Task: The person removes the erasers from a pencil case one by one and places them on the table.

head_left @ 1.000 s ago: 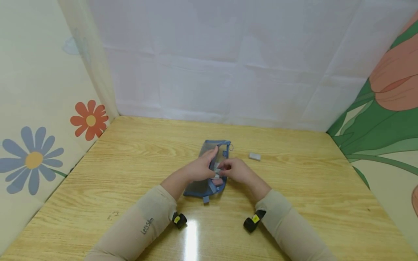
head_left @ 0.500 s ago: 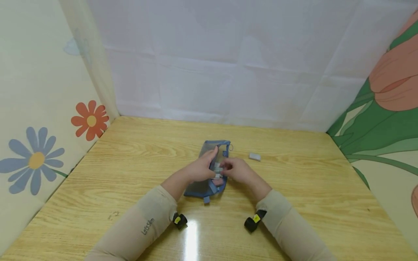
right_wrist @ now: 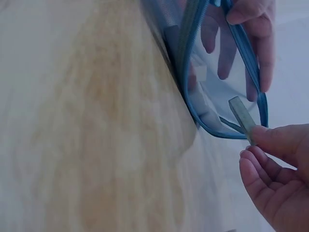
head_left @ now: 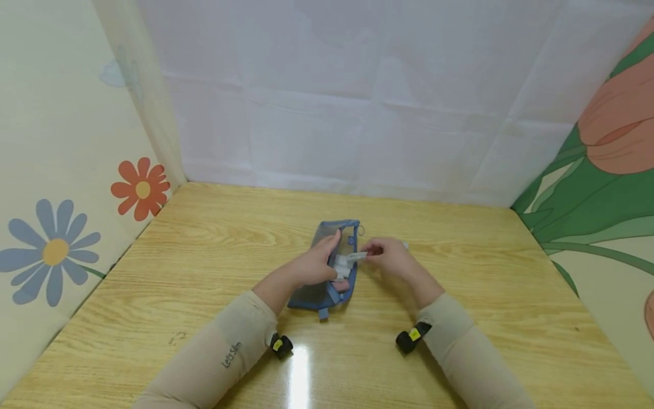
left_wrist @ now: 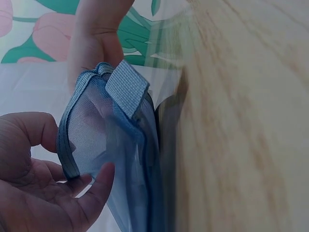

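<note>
Apparently light and stiff, the pale block (right_wrist: 242, 116) is pinched at one end by the right hand (head_left: 392, 258), best gripped by its flat sides, at the mouth of the mesh pouch (head_left: 306, 292), which seems soft and is held at its edge by the left hand (head_left: 314, 264).

The mesh pouch (head_left: 310, 293) gapes wide, but the right hand (head_left: 392, 258) and its small block (head_left: 357, 257) are in the way there. The left hand (head_left: 314, 264) blocks the other side. The wooden table (head_left: 490, 289) has room left and right; white cloth (head_left: 357, 119) blocks the back.
</note>
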`<move>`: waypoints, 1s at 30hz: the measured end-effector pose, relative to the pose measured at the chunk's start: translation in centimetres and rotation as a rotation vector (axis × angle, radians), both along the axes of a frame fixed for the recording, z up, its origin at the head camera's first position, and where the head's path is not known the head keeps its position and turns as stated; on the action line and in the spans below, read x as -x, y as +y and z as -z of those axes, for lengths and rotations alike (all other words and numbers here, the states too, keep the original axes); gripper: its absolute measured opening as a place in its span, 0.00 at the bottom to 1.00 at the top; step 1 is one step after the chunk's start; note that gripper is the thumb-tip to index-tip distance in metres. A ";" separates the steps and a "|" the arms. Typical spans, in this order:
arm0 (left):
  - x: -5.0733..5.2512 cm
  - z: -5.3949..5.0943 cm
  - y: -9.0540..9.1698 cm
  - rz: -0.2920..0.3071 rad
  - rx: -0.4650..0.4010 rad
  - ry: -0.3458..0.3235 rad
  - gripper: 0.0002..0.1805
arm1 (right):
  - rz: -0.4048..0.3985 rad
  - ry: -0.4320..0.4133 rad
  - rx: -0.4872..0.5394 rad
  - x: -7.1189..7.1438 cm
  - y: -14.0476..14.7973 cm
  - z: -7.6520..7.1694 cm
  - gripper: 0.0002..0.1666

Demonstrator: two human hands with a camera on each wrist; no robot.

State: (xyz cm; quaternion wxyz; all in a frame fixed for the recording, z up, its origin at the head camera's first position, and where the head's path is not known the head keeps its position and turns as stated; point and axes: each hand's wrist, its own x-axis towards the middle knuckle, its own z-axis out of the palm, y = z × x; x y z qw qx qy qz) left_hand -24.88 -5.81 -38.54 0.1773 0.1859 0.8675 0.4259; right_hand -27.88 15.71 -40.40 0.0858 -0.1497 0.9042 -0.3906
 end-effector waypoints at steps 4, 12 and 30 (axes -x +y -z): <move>-0.1 0.0 0.0 -0.003 -0.016 -0.015 0.54 | 0.027 0.015 -0.002 0.2 0.9 -0.5 0.08; 0.0 0.1 0.0 -0.003 -0.031 -0.027 0.54 | 0.109 -0.015 0.048 0.5 3.2 -1.2 0.11; 0.0 0.1 -0.1 0.001 -0.022 -0.037 0.54 | 0.184 0.027 0.012 1.1 7.7 -0.5 0.14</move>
